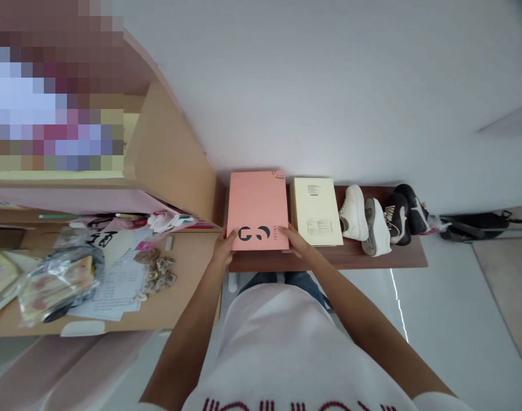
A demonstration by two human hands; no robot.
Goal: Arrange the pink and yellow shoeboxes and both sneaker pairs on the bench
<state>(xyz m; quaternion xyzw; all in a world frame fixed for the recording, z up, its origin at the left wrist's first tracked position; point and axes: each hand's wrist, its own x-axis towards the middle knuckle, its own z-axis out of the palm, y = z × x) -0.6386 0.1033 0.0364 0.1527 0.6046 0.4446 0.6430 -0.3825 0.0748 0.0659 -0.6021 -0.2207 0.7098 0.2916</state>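
A salmon-pink shoe box [256, 206] with a dark logo rests on the left end of a low brown shelf [372, 261]. My left hand [225, 244] grips its near left corner, fingers wrapped on the edge. My right hand [296, 242] holds its near right corner. Both hands are closed on the box. A cream shoe box [316, 210] lies just right of it, touching or nearly touching.
White sneakers [364, 220] and black sneakers [403, 213] stand on the shelf's right part. A black bag [477, 224] lies on the floor beyond. At left, a wooden desk [188, 285] carries papers, packets and clutter, under a tall cabinet [167, 154].
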